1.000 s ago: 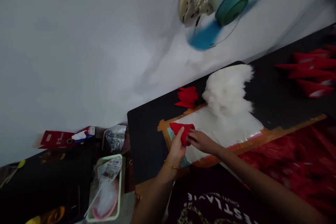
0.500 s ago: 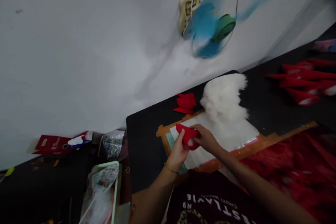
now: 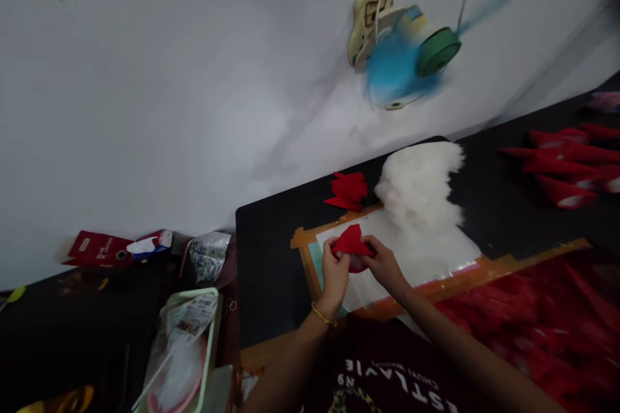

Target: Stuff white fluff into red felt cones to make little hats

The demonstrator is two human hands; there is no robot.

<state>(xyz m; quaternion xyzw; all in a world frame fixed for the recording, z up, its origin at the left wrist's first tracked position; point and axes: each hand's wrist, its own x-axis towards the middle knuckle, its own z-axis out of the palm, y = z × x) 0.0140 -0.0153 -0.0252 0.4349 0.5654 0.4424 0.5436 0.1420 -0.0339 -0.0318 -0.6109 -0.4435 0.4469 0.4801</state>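
Between my two hands is a small red fabric cone (image 3: 352, 240), its point away from me and its wide end towards me. My left hand (image 3: 335, 271) grips its left edge, with a yellow bangle on the wrist. On the other side, my right hand (image 3: 385, 264) pinches the right edge of the rim. Something pale shows at the cone's opening, though I cannot make out how full it is. Just beyond lies a large heap of white fluffy stuffing (image 3: 419, 184) on a white sheet (image 3: 372, 287) taped to the black table. Flat red fabric pieces (image 3: 349, 190) lie behind my hands.
Several red cones with white ends (image 3: 566, 164) lie at the right. Nearer me is a large red pile under clear plastic (image 3: 542, 322). A green-rimmed basket (image 3: 213, 335) and a red box (image 3: 99, 249) stand left. A spinning blue fan (image 3: 394, 64) hangs on the wall.
The red cone has turned from tilted sideways to point away from me, its opening now facing me. My right hand has shifted to its rim. The view has moved slightly.
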